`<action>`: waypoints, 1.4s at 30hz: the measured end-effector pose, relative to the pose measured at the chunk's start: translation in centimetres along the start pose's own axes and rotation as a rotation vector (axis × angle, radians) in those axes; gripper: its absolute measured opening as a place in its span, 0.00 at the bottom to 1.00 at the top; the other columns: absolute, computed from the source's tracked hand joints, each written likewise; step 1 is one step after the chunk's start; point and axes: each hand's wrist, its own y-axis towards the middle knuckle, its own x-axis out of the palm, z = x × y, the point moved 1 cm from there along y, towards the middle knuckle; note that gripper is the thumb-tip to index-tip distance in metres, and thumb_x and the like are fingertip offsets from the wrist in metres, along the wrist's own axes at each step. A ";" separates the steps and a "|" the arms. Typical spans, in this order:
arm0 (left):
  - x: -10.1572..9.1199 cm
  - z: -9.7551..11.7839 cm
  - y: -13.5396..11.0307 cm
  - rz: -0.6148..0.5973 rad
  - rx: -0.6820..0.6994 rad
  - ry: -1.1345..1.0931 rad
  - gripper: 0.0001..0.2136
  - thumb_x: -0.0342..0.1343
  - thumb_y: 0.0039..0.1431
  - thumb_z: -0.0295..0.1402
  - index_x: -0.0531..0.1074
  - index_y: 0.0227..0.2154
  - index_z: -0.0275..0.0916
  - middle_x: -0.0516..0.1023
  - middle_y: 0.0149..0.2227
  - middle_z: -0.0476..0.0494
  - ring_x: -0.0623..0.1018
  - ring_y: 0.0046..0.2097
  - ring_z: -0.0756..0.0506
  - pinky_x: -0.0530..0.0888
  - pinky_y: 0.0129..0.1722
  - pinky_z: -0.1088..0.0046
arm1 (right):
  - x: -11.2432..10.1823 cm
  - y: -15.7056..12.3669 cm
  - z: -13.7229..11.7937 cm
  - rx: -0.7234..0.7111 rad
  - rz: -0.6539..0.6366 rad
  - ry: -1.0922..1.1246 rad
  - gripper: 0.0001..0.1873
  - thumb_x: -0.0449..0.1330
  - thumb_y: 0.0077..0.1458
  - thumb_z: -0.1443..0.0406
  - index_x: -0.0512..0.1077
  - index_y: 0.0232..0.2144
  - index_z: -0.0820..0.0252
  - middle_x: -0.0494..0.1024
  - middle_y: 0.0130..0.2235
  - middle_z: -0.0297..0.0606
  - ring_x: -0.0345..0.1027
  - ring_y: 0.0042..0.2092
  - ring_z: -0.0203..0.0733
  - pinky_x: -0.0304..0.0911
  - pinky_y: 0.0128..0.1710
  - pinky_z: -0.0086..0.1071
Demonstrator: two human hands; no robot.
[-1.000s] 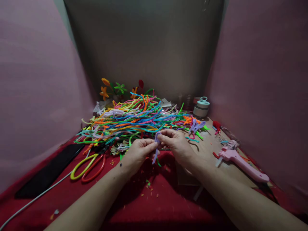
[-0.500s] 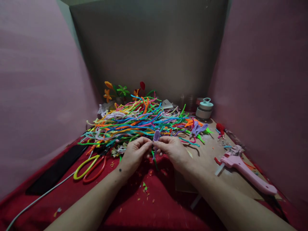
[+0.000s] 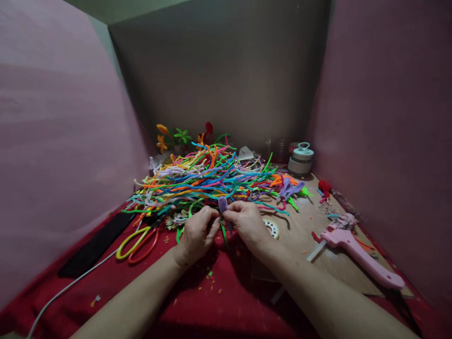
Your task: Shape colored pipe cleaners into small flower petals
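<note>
Between my hands stands a small purple pipe cleaner loop [image 3: 222, 204], folded into a narrow petal shape. My right hand [image 3: 247, 223] pinches its lower part between thumb and fingers. My left hand [image 3: 199, 230] is closed beside it, fingertips at the loop's base; its exact hold is partly hidden. A green pipe cleaner end [image 3: 224, 234] shows below the fingers. Just beyond lies a big heap of multicoloured pipe cleaners [image 3: 197, 181]. Several finished purple petals [image 3: 290, 188] rest to its right.
Scissors with yellow and red handles [image 3: 137, 245] lie left, near a black flat strip [image 3: 95, 245] and a white cord [image 3: 70, 289]. On the brown board [image 3: 293, 235] at right are a pink glue gun [image 3: 363, 256] and a white tape roll [image 3: 271, 229]. Pipe cleaner flowers [image 3: 181, 135] stand behind.
The purple loop and both hands have shifted slightly left and down. My left hand has turned, its knuckles now more upward. The white roll beside my right wrist shows more.
</note>
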 end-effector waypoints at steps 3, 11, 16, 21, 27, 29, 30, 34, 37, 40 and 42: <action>-0.4 -0.1 0.0 0.047 0.107 0.061 0.02 0.48 0.56 0.25 0.64 0.30 0.37 0.67 0.26 0.49 0.68 0.28 0.51 0.65 0.29 0.76 | 0.2 0.0 0.0 0.009 -0.013 0.009 0.05 0.57 0.37 0.67 0.67 0.16 0.63 0.69 0.16 0.31 0.56 0.19 0.31 0.52 0.21 0.27; -0.8 0.3 0.5 0.004 -0.160 -0.239 0.02 0.49 0.57 0.29 0.66 0.31 0.38 0.68 0.29 0.48 0.69 0.31 0.50 0.67 0.32 0.75 | -0.6 0.1 0.2 0.018 -0.079 -0.073 0.06 0.58 0.38 0.65 0.67 0.16 0.63 0.68 0.16 0.30 0.55 0.18 0.30 0.51 0.21 0.26; -1.5 0.8 1.6 -0.131 -0.482 -0.656 0.06 0.53 0.53 0.32 0.69 0.32 0.36 0.71 0.32 0.48 0.71 0.35 0.49 0.68 0.36 0.75 | -0.1 -0.3 0.2 0.021 -0.136 -0.155 0.08 0.57 0.40 0.65 0.65 0.14 0.63 0.64 0.15 0.29 0.52 0.17 0.28 0.47 0.18 0.25; -2.2 0.7 1.8 -0.210 -0.603 -0.796 0.04 0.55 0.50 0.31 0.70 0.27 0.36 0.69 0.26 0.51 0.68 0.29 0.52 0.66 0.31 0.77 | 0.3 -0.7 0.0 0.052 -0.190 -0.215 0.08 0.56 0.40 0.66 0.66 0.14 0.63 0.65 0.14 0.30 0.55 0.17 0.30 0.48 0.17 0.26; -2.4 0.4 2.0 -0.297 -0.593 -0.782 0.04 0.55 0.48 0.29 0.71 0.27 0.35 0.70 0.26 0.50 0.69 0.29 0.52 0.66 0.31 0.78 | 0.0 -0.8 -0.1 0.073 -0.229 -0.258 0.08 0.56 0.41 0.65 0.66 0.15 0.63 0.65 0.15 0.30 0.54 0.17 0.29 0.49 0.17 0.26; -2.4 0.6 2.1 -0.299 -0.588 -0.742 0.03 0.55 0.47 0.29 0.71 0.26 0.35 0.70 0.25 0.51 0.68 0.28 0.52 0.65 0.30 0.78 | -0.1 -0.8 0.0 0.080 -0.221 -0.306 0.08 0.56 0.41 0.65 0.67 0.15 0.63 0.66 0.15 0.31 0.54 0.17 0.30 0.49 0.17 0.25; -2.4 0.7 2.1 -0.299 -0.591 -0.725 0.03 0.55 0.47 0.29 0.71 0.25 0.35 0.69 0.24 0.51 0.68 0.28 0.52 0.65 0.29 0.78 | -0.1 -0.8 0.0 0.082 -0.221 -0.322 0.08 0.56 0.41 0.65 0.67 0.15 0.63 0.66 0.15 0.31 0.55 0.17 0.30 0.50 0.17 0.25; -2.4 1.1 2.2 -0.281 -0.628 -0.712 0.02 0.54 0.46 0.29 0.70 0.24 0.35 0.68 0.23 0.52 0.67 0.26 0.53 0.64 0.27 0.79 | -0.1 -0.8 0.1 0.068 -0.228 -0.345 0.08 0.55 0.41 0.67 0.67 0.15 0.63 0.67 0.15 0.31 0.56 0.17 0.30 0.50 0.17 0.25; -2.1 1.2 2.0 -0.265 -0.664 -0.737 0.01 0.54 0.45 0.28 0.69 0.23 0.35 0.67 0.22 0.53 0.66 0.25 0.53 0.63 0.26 0.79 | -0.1 -0.9 0.0 0.070 -0.222 -0.356 0.07 0.55 0.41 0.68 0.67 0.14 0.63 0.67 0.14 0.31 0.56 0.17 0.29 0.50 0.16 0.24; -1.6 1.1 1.6 -0.246 -0.736 -0.838 0.01 0.53 0.44 0.27 0.67 0.22 0.36 0.66 0.21 0.54 0.66 0.23 0.53 0.63 0.25 0.78 | 0.0 -1.1 0.0 0.090 -0.218 -0.350 0.07 0.55 0.40 0.69 0.67 0.14 0.62 0.67 0.15 0.31 0.57 0.17 0.30 0.51 0.16 0.24; -1.4 1.1 1.4 -0.232 -0.772 -0.898 0.01 0.53 0.44 0.27 0.67 0.22 0.36 0.66 0.20 0.54 0.66 0.23 0.53 0.63 0.24 0.78 | 0.1 -1.2 -0.1 0.104 -0.199 -0.325 0.06 0.54 0.39 0.69 0.67 0.14 0.62 0.68 0.15 0.31 0.58 0.17 0.30 0.51 0.16 0.24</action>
